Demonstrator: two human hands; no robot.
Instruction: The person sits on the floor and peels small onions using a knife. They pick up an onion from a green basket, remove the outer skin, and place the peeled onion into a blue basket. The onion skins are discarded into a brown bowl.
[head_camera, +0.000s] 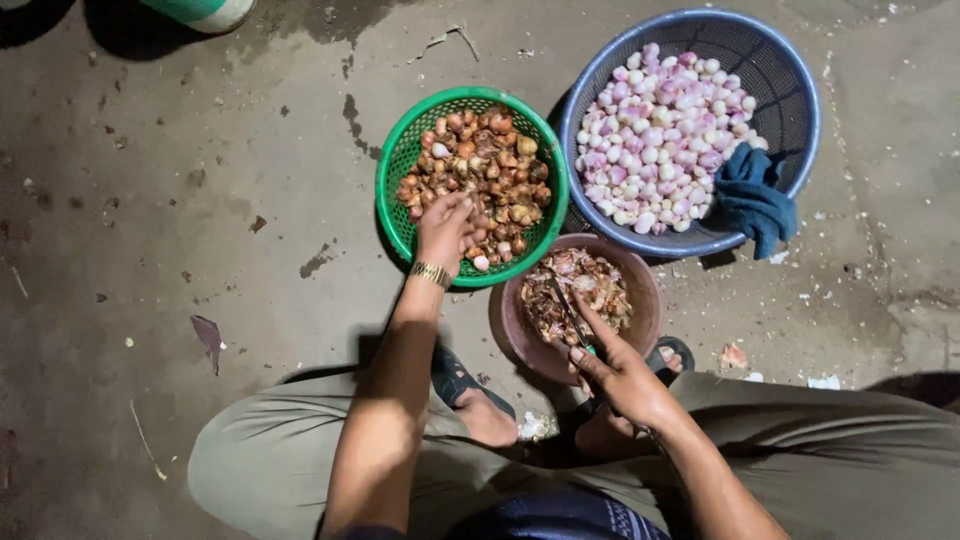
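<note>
You're squatting over three containers on the concrete floor (150, 200), and the spatial relation that counts is this: the unpeeled shallots (480, 165) are lying straight ahead of your left hand (445, 228), on the far side of it, heaped in the green basket (400, 160). Your left hand is already reaching over the near rim of that basket, fingers curled down into the pile and closing on a bulb; whether one is fully gripped I can't tell, since the fingertips are buried among the shallots. A gold bracelet (432, 273) is sitting on that wrist. Your right hand (620, 372) is well apart from the pile, hanging at the near edge of the brown bowl (645, 285) that's holding peelings (575, 290). It's clenched around a small knife (572, 315), index finger extended along it, blade pointing far-left over the scraps. So the left hand is the nearer one by a lot; the right is off to the right and nearer to you. The bulbs are lying every which way, no common long axis. Far right, the blue basket (790, 90) is holding the peeled shallots (660, 130), pale pink, with a dark teal cloth (750, 195) draped over its near right rim. Your sandalled feet (480, 400) are planted just near of the bowl.
</note>
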